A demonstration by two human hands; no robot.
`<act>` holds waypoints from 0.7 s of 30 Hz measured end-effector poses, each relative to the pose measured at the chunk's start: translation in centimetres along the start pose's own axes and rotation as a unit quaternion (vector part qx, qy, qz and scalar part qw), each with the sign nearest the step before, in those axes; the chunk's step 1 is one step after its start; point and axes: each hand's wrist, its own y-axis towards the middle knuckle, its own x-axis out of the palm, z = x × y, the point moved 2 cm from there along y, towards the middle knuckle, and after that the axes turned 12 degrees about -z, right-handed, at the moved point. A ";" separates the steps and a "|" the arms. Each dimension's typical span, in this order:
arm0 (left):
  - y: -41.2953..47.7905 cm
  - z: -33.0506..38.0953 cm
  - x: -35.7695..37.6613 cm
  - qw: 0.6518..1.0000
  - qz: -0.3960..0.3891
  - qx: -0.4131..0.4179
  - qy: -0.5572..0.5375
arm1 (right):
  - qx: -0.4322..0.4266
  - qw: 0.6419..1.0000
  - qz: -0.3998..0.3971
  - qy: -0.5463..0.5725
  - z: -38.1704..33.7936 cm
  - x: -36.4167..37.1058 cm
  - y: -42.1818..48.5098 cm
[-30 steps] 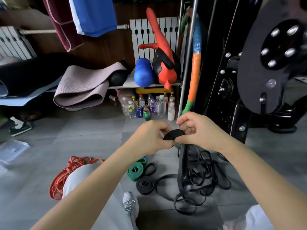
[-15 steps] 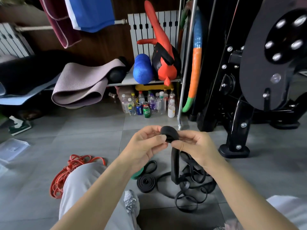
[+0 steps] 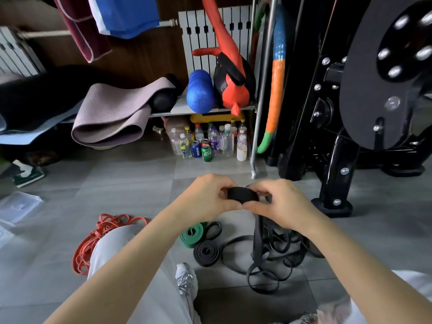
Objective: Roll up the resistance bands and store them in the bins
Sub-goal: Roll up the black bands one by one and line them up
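Note:
Both hands hold a small coil of black resistance band (image 3: 242, 195) above the floor. My left hand (image 3: 208, 197) pinches its left side and my right hand (image 3: 278, 204) grips its right side. The band's free length hangs down from the coil into a loose tangle of black bands (image 3: 268, 256) on the tiles. A rolled black band (image 3: 206, 252) and a rolled green band (image 3: 192, 235) lie on the floor below my left hand. A heap of red bands (image 3: 93, 242) lies at the left, partly behind my knee.
A clear plastic bin (image 3: 18, 205) lies on the floor at far left. Several bottles and cans (image 3: 205, 143) stand under a shelf with a blue foam roller (image 3: 200, 92). A black gym machine's foot (image 3: 333, 204) stands close on the right. My shoe (image 3: 187, 279) is near the rolled bands.
The coil between my hands has grown slightly and turned flatter, and both hands have dropped lower toward the floor. The view has tilted down a little.

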 end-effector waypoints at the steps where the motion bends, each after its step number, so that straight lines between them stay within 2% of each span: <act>1: 0.0 0.1 -0.2 0.999 0.003 0.003 -0.050 | -0.006 0.998 0.008 0.062 0.0 -0.2 -0.1; 3: -0.1 0.2 -0.5 0.983 0.006 0.017 -0.180 | -0.023 0.985 0.022 0.168 0.3 -0.6 -0.5; 5: -0.3 0.2 -0.5 0.961 0.016 0.035 -0.273 | -0.033 0.979 0.030 0.201 0.5 -0.5 -0.9; 9: -0.3 -0.1 0.6 0.923 0.051 0.063 -0.375 | -0.046 0.963 0.078 0.253 0.7 0.1 -1.2; 13: 0.1 -0.2 2.6 0.850 0.036 0.070 -0.520 | -0.053 0.937 0.129 0.321 0.4 1.4 -1.0; 15: 0.2 -0.4 3.4 0.838 0.033 0.052 -0.543 | -0.049 0.941 0.142 0.303 0.6 1.7 -0.9; 16: 0.2 -0.4 3.4 0.850 0.034 0.038 -0.524 | -0.045 0.950 0.138 0.276 0.7 1.7 -1.0; 17: 0.1 -0.4 3.0 0.883 0.037 0.021 -0.468 | -0.041 0.960 0.127 0.245 0.8 1.6 -1.0; 19: 0.0 -0.4 1.8 0.972 0.046 -0.006 -0.232 | -0.023 0.979 0.101 0.176 1.1 1.3 -1.1; 20: 0.0 -0.2 1.2 0.994 0.050 -0.001 -0.100 | -0.009 0.987 0.090 0.132 1.2 1.1 -1.0; 21: 0.1 0.1 0.6 0.999 0.048 0.010 0.001 | 0.003 0.993 0.077 0.086 1.2 1.0 -0.8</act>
